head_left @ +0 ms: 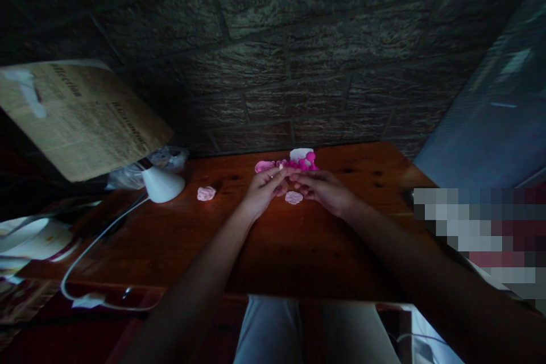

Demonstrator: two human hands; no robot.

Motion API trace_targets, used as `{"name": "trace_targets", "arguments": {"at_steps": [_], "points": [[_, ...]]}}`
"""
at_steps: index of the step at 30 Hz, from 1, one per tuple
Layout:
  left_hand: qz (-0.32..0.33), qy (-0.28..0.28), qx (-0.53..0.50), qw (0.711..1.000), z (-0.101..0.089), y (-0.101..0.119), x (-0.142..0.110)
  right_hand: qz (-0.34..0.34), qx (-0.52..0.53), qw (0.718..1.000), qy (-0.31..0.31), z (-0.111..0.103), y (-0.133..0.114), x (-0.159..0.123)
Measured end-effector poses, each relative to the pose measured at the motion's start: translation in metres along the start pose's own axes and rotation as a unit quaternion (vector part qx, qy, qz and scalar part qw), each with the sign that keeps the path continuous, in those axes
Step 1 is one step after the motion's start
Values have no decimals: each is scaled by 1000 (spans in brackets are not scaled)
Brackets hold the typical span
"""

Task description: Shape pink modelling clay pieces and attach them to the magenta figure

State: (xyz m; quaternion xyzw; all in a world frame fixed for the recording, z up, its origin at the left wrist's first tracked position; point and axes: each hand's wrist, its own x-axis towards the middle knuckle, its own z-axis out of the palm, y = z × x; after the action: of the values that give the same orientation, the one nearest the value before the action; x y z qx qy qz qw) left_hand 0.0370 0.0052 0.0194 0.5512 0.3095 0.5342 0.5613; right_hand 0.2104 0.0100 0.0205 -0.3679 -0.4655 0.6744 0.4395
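Observation:
My left hand (267,185) and my right hand (323,187) meet over the middle of the wooden table, fingers bent and pinched close together. A small pale pink bit seems to be between the fingertips, too small and dim to make out. Just below them a flat, roundish pale pink piece (294,198), like modelling clay, lies on the wood. Behind the fingers are a pink oval piece (264,166) and bright magenta pieces (311,160), partly hidden by my hands. A crumpled pale pink lump (206,193) sits farther left.
A lamp with a printed shade (85,119) and white base (165,185) stands at left, its white cord (91,247) hanging over the front edge. A white object (301,153) lies behind the magenta pieces. The stone-block wall (256,57) bounds the table's back.

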Motion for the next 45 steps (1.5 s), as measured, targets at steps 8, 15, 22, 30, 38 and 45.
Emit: {"name": "trace_targets", "arguments": {"at_steps": [8,15,22,30,38,45], "points": [[-14,32,9,999,-6,-2,0,-49,15,993,108,-1,-11,1],[-114,-102,1,988,-1,-2,-5,-20,2,999,-38,-2,-4,-1],[-147,-137,-40,979,0,8,-10,-27,32,994,-99,-2,-3,-2],[-137,-53,-3,989,1,6,-7,-49,24,997,-63,-6,-2,1],[-118,-29,17,992,0,4,-5,-42,17,998,-48,-3,-6,-2],[-80,-46,50,994,1,0,-4,-66,-16,996,-55,-4,-5,-1]]}}
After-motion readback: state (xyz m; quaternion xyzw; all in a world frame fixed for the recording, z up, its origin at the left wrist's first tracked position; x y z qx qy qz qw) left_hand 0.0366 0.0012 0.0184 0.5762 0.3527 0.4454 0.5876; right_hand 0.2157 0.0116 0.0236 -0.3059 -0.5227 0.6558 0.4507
